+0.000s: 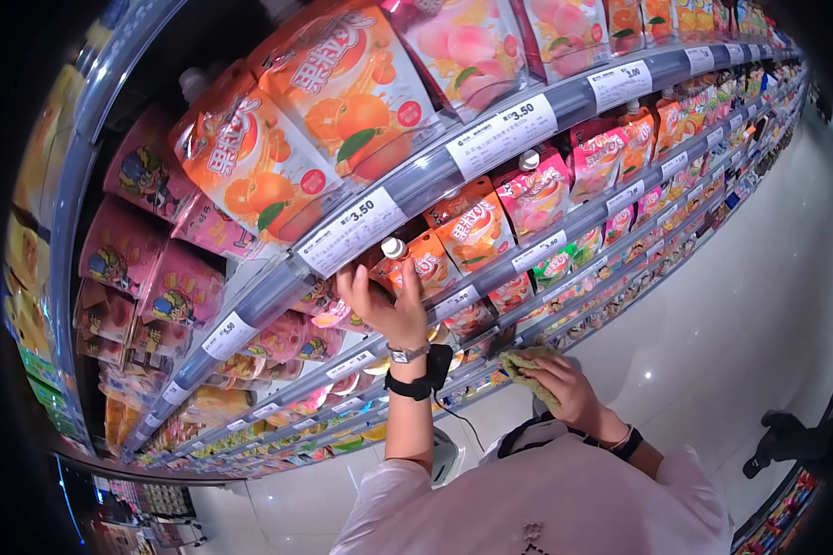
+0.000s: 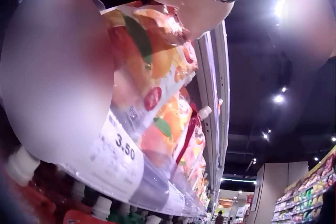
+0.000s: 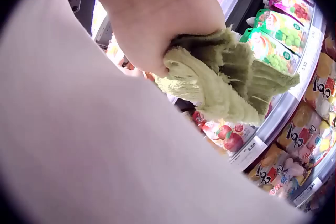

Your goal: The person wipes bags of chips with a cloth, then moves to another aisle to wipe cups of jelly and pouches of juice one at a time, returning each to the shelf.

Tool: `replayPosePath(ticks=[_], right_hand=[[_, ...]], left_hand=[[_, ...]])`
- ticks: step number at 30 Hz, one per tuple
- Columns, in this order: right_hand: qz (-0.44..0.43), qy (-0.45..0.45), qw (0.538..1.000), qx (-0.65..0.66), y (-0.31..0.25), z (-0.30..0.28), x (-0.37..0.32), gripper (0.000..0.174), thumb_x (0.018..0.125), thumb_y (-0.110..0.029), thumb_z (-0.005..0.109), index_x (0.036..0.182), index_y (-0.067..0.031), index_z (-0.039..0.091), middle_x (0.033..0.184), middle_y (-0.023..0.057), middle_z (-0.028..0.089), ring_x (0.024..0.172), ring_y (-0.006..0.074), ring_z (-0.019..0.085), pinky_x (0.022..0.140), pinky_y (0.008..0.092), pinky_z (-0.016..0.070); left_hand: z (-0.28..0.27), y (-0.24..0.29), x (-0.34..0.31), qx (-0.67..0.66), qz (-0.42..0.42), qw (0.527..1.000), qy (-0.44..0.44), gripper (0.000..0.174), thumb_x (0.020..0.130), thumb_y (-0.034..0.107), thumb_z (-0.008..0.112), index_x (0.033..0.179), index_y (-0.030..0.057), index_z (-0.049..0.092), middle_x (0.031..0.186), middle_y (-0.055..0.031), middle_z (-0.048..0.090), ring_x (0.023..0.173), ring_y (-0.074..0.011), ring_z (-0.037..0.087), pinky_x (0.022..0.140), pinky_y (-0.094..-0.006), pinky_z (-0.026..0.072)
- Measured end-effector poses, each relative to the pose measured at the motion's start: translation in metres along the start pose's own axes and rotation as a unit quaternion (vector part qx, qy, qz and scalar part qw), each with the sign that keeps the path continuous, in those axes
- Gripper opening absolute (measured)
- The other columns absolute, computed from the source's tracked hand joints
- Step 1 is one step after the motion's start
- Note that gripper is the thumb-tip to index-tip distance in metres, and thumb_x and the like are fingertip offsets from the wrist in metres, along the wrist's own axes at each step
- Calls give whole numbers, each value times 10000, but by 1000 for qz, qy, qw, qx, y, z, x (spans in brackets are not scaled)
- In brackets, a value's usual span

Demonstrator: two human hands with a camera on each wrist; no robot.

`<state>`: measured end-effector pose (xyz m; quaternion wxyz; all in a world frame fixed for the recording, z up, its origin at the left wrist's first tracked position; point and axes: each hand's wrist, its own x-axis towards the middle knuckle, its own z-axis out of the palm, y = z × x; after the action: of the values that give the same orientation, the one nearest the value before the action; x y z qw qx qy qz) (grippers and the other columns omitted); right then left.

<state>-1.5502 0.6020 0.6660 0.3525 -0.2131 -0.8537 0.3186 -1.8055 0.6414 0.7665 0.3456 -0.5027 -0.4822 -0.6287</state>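
My left hand (image 1: pixel 393 313) reaches in under the upper shelf's price rail, fingers and thumb spread apart. Between them shows an orange drink pouch (image 1: pixel 426 265) with a white cap (image 1: pixel 394 248); the fingertips are right at it. In the left wrist view, orange-printed pouches (image 2: pixel 144 50) stand on a shelf close by the wrist, and a blurred patch covers the left side. Lower down, my right hand (image 1: pixel 572 400) grips a crumpled green cloth (image 1: pixel 533 373) in front of the lower shelves. The right wrist view shows that cloth (image 3: pixel 226 82) bunched below the palm, its loose folds hanging out.
Large orange pouches (image 1: pixel 342 92) and peach pouches (image 1: pixel 463 46) fill the upper shelf. A price rail (image 1: pixel 426 166) with tags curves along its front. Pink cups (image 1: pixel 125 245) are stacked at the left. Another person's dark shoe (image 1: pixel 757 453) is on the pale floor (image 1: pixel 713 314).
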Motion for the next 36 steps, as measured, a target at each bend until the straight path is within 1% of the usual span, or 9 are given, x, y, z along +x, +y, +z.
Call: replayPosePath(ticks=[3, 5, 9, 15, 20, 25, 28, 30, 36], right_hand=[[9, -22, 1000, 20, -1, 0, -2, 369, 759, -95, 596, 1120, -21, 571, 1212, 135, 544, 1103, 315, 499, 938, 407, 401], [-2, -32, 999, 0, 1, 3, -5, 384, 753, -99, 601, 1128, -23, 570, 1217, 138, 542, 1107, 314, 501, 945, 406, 397], [-10, -28, 1000, 6, 1, 6, 1, 405, 733, -91, 615, 1132, -34, 572, 1225, 138, 539, 1118, 315, 497, 947, 412, 397], [-7, -57, 998, 6, 5, 4, 7, 453, 692, -104, 627, 1136, -34, 568, 1269, 140, 506, 1123, 331, 486, 948, 420, 397], [3, -3, 999, 43, -6, -29, 32, 512, 612, -4, 684, 1112, -28, 578, 907, 132, 553, 813, 310, 565, 687, 370, 471], [-118, 127, 982, -72, -46, -94, 105, 518, 631, -25, 696, 1136, -38, 582, 938, 145, 576, 719, 305, 600, 637, 351, 491], [-108, 134, 981, -87, -59, -101, 154, 470, 708, 4, 648, 1167, 8, 551, 1024, 183, 602, 952, 329, 593, 787, 348, 481], [-158, 166, 963, -142, -46, -87, 178, 673, 585, -11, 681, 1229, -17, 489, 1044, 163, 580, 842, 379, 597, 698, 413, 492], [-60, 167, 977, -116, -51, -59, 208, 584, 592, 19, 631, 1156, 1, 484, 1063, 171, 547, 868, 392, 573, 694, 450, 472]], left_hand=[[-13, 28, -4, 102, 48, 994, 16, 550, 729, 34, 723, 1211, 97, 466, 1227, -171, 468, 1234, -391, 375, 1024, -509, 276], [-23, 36, -18, 190, 171, 955, -150, 523, 732, 7, 675, 1218, 138, 531, 1364, -171, 366, 1319, -389, 266, 1065, -519, 207], [-3, 35, -27, 277, 38, 915, -290, 688, 744, 304, 711, 1342, 145, 410, 1455, -223, 200, 1335, -487, 115, 984, -701, 108], [5, 37, -8, 375, -16, 858, -349, 780, 684, 456, 717, 1311, 110, 408, 1419, -232, 234, 1335, -470, 110, 960, -718, 135], [8, 43, -4, 377, -42, 858, -346, 666, 730, 471, 665, 1273, 141, 466, 1227, -185, 403, 1310, -448, 196, 942, -749, 107], [7, 50, -7, 370, -52, 859, -349, 694, 748, 460, 657, 1315, 134, 425, 1274, -224, 366, 1322, -469, 150, 948, -742, 103], [2, 59, -18, 326, -73, 881, -335, 825, 708, 309, 724, 1396, 116, 311, 1452, -266, 142, 1332, -509, 52, 990, -694, 93], [-5, 62, -28, 289, -59, 898, -326, 819, 707, 285, 721, 1395, 115, 311, 1459, -264, 119, 1330, -515, 50, 992, -691, 96], [-24, 73, -36, 230, -52, 912, -336, 762, 712, 150, 682, 1382, 106, 323, 1473, -260, 83, 1327, -525, 70, 995, -677, 145]])
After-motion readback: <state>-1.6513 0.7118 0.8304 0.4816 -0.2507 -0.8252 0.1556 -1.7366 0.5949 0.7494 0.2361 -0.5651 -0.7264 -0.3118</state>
